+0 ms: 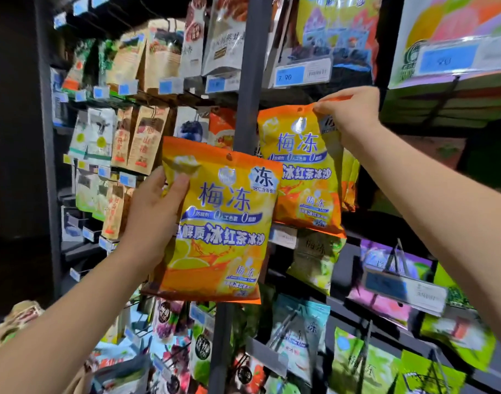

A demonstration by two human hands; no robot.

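Observation:
My left hand (pixel 155 211) grips an orange and yellow snack bag (pixel 223 231) by its left edge, thumb on the front, holding it up in front of the rack. A second bag of the same kind (pixel 297 172) hangs further right and higher. My right hand (pixel 348 115) pinches that bag's top right corner near its hang hole. More bags of the same colour show behind it at the right.
A grey upright post (pixel 243 115) splits the display rack. Hooks hold several snack bags with blue price tags (pixel 301 73) on the rows above, left and below. Green and purple bags (pixel 317 260) hang lower right. More packets lie at the bottom left.

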